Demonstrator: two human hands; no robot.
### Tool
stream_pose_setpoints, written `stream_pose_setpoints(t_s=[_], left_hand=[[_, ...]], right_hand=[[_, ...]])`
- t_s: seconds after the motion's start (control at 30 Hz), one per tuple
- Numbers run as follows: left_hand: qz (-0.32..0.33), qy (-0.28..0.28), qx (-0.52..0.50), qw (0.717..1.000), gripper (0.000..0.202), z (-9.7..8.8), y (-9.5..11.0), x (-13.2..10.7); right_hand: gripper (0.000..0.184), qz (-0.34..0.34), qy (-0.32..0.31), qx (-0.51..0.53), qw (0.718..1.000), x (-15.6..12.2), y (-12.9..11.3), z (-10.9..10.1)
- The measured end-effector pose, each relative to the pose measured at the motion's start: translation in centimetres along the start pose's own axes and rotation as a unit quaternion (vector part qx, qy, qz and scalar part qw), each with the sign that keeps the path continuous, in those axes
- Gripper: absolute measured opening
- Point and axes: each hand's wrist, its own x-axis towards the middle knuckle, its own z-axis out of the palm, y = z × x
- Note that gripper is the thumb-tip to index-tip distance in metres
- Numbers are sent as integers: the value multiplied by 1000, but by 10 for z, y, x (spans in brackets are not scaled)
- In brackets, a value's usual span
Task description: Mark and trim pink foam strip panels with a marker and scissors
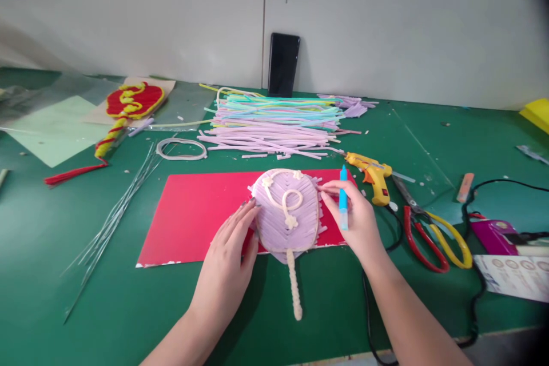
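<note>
A lilac hand fan made of pipe cleaners (274, 211), with a cream rim, a swirl and small flowers, lies flat on a red sheet (193, 211). Its cream twisted handle (294, 286) points towards me. My left hand (229, 246) grips the fan's left edge, fingertips on the rim and thumb lower down. At the upper right edge, my right hand (354, 211) has thumb and forefinger pinched close to the trimmed ends. A slim blue pen-shaped tool with a clear end (343, 197) is held upright against those fingers; its exact kind is unclear.
Lilac and mint pipe cleaners (274, 123) lie behind the sheet, before a leaning phone (283, 64). A yellow glue gun (373, 174), its black cord and red-yellow-handled pliers (429, 229) are at right. Wires (115, 217) and a red-yellow fan (135, 100) lie left.
</note>
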Motion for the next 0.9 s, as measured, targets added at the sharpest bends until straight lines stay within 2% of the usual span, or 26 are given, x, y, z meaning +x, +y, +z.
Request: stream_pose_setpoints(t_s=[0.27, 0.43, 0.67, 0.8, 0.9], left_hand=[[-22, -2, -25, 999, 36, -1, 2, 1], [-57, 10, -57, 997, 37, -11, 4, 2], [-77, -55, -23, 995, 42, -34, -19, 20], [-43, -95, -8, 995, 43, -37, -34, 21], [-23, -117, 2, 993, 48, -36, -37, 16]], right_hand=[[14, 12, -1, -3, 1000, 1, -2, 0], [14, 7, 33, -49, 998, 0, -5, 0], [20, 2, 2, -68, 998, -1, -9, -1], [20, 32, 2, -55, 998, -1, -13, 2], [21, 60, 8, -44, 997, 0, -16, 6]])
